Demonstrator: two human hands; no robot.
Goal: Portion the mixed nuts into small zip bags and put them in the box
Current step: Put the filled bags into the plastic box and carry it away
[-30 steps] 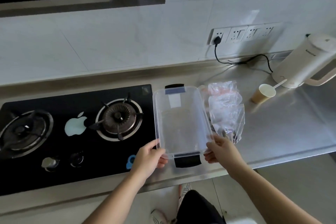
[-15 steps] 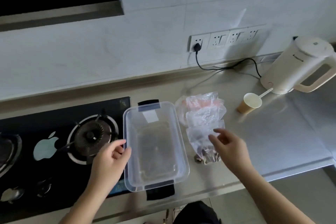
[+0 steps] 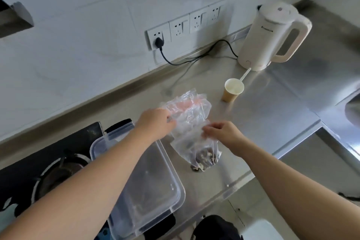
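Nearest to us, the clear plastic box (image 3: pixel 155 191) sits on the steel surface (image 3: pixel 272 126) at its front edge, its lid on, with dark clasps at the near and far ends; our left forearm crosses above it. To its left lies the black gas hob (image 3: pixel 48 161) with one burner showing. Just right of the box, a clear bag of mixed nuts (image 3: pixel 202 157) lies on the surface, the nuts gathered in its near end. Our right hand (image 3: pixel 224 132) pinches the upper part of that bag with curled fingers, so its grip grasps the plastic. Our left hand (image 3: pixel 155 122) reaches over the far corner of the box and its grip closes on the stack of small zip bags (image 3: pixel 189 109), which rests just behind the nut bag and touches it. Farther back stands a paper cup (image 3: pixel 232 91) with a white stick in it, then a white kettle (image 3: pixel 272 37). On the wall behind runs a row of sockets (image 3: pixel 187 25) with one black plug in.
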